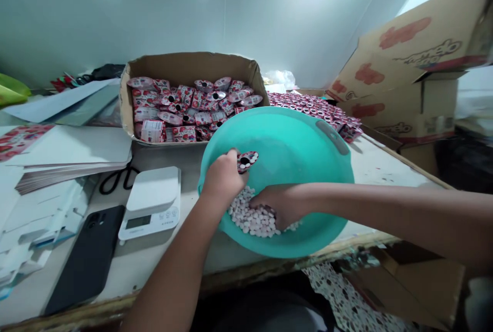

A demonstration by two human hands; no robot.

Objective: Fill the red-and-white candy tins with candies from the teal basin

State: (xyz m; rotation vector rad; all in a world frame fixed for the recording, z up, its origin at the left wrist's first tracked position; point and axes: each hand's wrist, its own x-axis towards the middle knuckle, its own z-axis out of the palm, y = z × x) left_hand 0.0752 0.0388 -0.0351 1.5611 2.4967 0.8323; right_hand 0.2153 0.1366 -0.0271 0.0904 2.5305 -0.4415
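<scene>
L hand (225, 173): grip closed on small red-and-white printed packet (247, 161), held above L part of round teal plastic basin (292, 142). Packet's visible end shows dark round spot w/ white bits around it.

R hand (285, 206): down in basin, fingers partly buried in heap of small white rounded pellets (254, 221). Grip state: can't tell, pellets hide fingertips. Pellets lie at near L side of basin floor, below packet.

Basin sits on pale table (192, 165), near front edge. Behind it, to L: open brown cardboard box (200, 62) w/ many loose similar pkts. Behind, to R: dense spread of red-and-white pkts (316, 109), partly hidden by basin rim.

L of basin: flat white digital scale (154, 193), black-handled scissors (106, 183) partly under stack of white cards (77, 147), dark smartphone (87, 257) lying face down. Far R: brown printed cartons (412, 55), tilted.
</scene>
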